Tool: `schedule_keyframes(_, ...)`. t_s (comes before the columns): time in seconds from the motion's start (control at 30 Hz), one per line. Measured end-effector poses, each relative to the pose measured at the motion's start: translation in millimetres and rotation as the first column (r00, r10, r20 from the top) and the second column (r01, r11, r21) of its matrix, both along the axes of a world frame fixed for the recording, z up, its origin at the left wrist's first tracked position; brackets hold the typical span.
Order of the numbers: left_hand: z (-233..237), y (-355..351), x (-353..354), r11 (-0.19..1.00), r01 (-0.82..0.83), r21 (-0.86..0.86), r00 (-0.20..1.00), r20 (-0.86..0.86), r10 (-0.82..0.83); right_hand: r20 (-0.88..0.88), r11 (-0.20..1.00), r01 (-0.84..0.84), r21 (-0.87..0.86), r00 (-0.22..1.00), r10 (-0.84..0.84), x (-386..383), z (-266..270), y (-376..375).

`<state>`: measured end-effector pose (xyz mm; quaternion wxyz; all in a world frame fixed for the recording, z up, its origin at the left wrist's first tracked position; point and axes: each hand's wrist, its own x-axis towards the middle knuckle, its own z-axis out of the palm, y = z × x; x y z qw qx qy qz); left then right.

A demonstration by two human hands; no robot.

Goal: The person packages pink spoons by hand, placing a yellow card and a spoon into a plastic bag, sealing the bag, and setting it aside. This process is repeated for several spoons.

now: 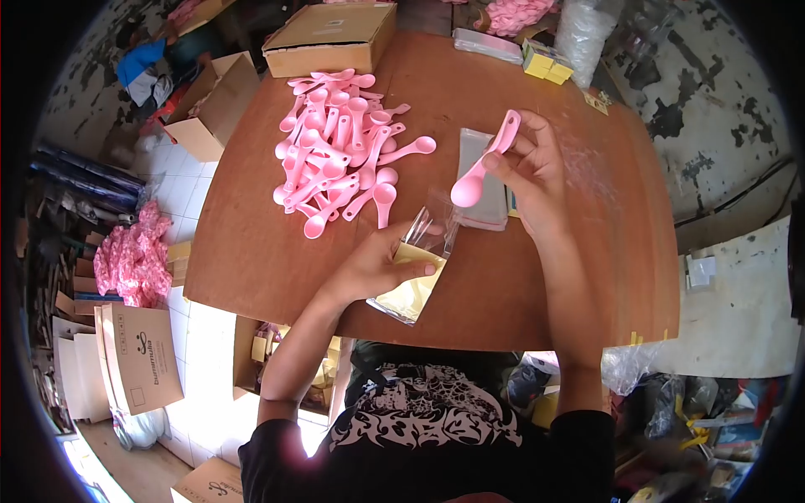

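Note:
My right hand (pixel 532 168) pinches a pink measuring spoon (pixel 468 189) by its handle, with the bowl hanging down to the left. Below and to the left, my left hand (pixel 381 268) grips a clear plastic bag (pixel 411 300) with a yellow card inside; its upper end stands loose and see-through. The spoon is apart from the bag. A heap of pink measuring spoons (pixel 335 151) lies on the brown table beyond my left hand. Behind the held spoon rests a stack of clear plastic bags (pixel 482 214), partly covered by it.
On the brown table (pixel 243 260), a cardboard box (pixel 331 38) stands at the far edge. Small yellow boxes (pixel 547 61) and a clear bag roll (pixel 587 33) sit far right. Cartons (pixel 138 356) and a pink bundle (pixel 134 256) are on the left floor. Another person (pixel 147 67) is at far left.

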<state>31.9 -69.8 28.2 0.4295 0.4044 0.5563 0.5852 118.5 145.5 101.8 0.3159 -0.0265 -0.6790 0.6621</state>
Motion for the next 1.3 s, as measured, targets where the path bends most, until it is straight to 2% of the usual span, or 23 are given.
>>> schedule_keyframes(0.07, 5, 1, 5, 0.999, 0.0, 0.044, 1.0, 0.011, 0.0, 0.011, 1.0, 0.004, 0.027, 1.0, -0.004, 5, 1, -6)
schedule_keyframes(0.2, 11, 0, 8, 1.0, 0.027, -0.013, 0.999, 0.048, -0.026, 0.046, 0.999, -0.044, 0.019, 0.998, 0.043, 7, -5, -23)
schedule_keyframes(0.27, 9, 0, 9, 1.0, 0.016, -0.018, 0.999, 0.037, -0.016, 0.178, 0.996, -0.073, 0.057, 0.982, 0.061, 10, -6, -30)
schedule_keyframes(0.3, 6, 2, 10, 0.998, -0.019, 0.059, 1.0, -0.007, 0.02, 0.147, 0.991, -0.048, 0.128, 0.989, 0.029, 9, -13, -33)
schedule_keyframes(0.33, 4, 3, 10, 0.989, -0.051, 0.138, 0.997, -0.048, 0.058, 0.147, 0.991, -0.05, 0.127, 0.989, 0.031, 10, -17, -35)
schedule_keyframes(0.4, 8, 4, 11, 0.981, -0.052, 0.188, 0.997, -0.047, 0.062, 0.093, 0.912, 0.011, 0.411, 0.994, -0.054, 12, -22, -40)
schedule_keyframes(0.43, 10, 4, 11, 0.97, -0.052, 0.239, 0.997, -0.047, 0.065, 0.068, 0.919, 0.052, 0.39, 0.994, -0.085, 14, -21, -47)
schedule_keyframes(0.47, 10, 4, 11, 0.97, -0.052, 0.238, 0.997, -0.046, 0.065, 0.069, 0.92, 0.052, 0.389, 0.994, -0.085, 14, -21, -50)
schedule_keyframes(0.53, 9, 4, 11, 0.984, -0.115, 0.134, 0.987, 0.126, 0.098, 0.021, 0.888, 0.132, 0.44, 0.987, -0.157, 16, -21, -54)
schedule_keyframes(0.67, 5, 8, 11, 0.983, -0.165, 0.08, 0.986, -0.006, 0.166, 0.02, 0.897, 0.141, 0.419, 0.986, -0.165, 21, -23, -52)
schedule_keyframes(0.73, 0, 12, 15, 0.963, -0.233, 0.136, 0.971, -0.02, 0.238, -0.13, 0.663, 0.219, 0.716, 0.975, -0.182, 22, -22, -45)
schedule_keyframes(0.77, 1, 13, 17, 0.963, -0.232, 0.136, 0.971, -0.019, 0.237, -0.129, 0.662, 0.22, 0.717, 0.974, -0.183, 24, -22, -46)
schedule_keyframes(0.83, 2, 12, 20, 0.942, -0.29, 0.169, 0.935, -0.161, 0.316, -0.053, 0.71, 0.174, 0.683, 0.981, -0.189, 30, -22, -50)
schedule_keyframes(0.87, 3, 12, 22, 0.942, -0.288, 0.17, 0.935, -0.16, 0.315, -0.052, 0.709, 0.174, 0.683, 0.98, -0.191, 32, -20, -50)
schedule_keyframes(0.93, 11, 11, 27, 0.934, -0.29, 0.208, 0.889, -0.303, 0.344, -0.162, 0.54, 0.271, 0.796, 0.957, -0.243, 34, -15, -50)
schedule_keyframes(0.97, 17, 10, 30, 0.935, -0.288, 0.209, 0.89, -0.303, 0.341, -0.162, 0.54, 0.273, 0.796, 0.956, -0.245, 36, -15, -50)
schedule_keyframes(1.03, 29, 8, 36, 0.947, -0.274, 0.167, 0.851, -0.417, 0.32, -0.241, 0.374, 0.345, 0.861, 0.924, -0.297, 38, -15, -50)
schedule_keyframes(1.07, 27, 7, 38, 0.947, -0.272, 0.168, 0.851, -0.417, 0.318, -0.242, 0.373, 0.346, 0.861, 0.923, -0.299, 40, -13, -51)
schedule_keyframes(1.17, 20, 8, 40, 0.948, -0.25, 0.197, 0.758, -0.569, 0.319, -0.27, 0.202, 0.333, 0.921, 0.92, -0.284, 44, -9, -56)
schedule_keyframes(1.2, 21, 7, 39, 0.948, -0.249, 0.197, 0.759, -0.568, 0.318, -0.27, 0.201, 0.333, 0.921, 0.92, -0.284, 45, -10, -56)
schedule_keyframes(1.27, 25, 2, 36, 0.984, -0.178, 0.029, 0.642, -0.754, 0.139, -0.244, 0.107, 0.284, 0.953, 0.926, -0.287, 48, -10, -57)
schedule_keyframes(1.3, 28, 1, 35, 0.984, -0.178, 0.029, 0.643, -0.753, 0.138, -0.223, 0.096, 0.256, 0.962, 0.937, -0.27, 49, -12, -55)
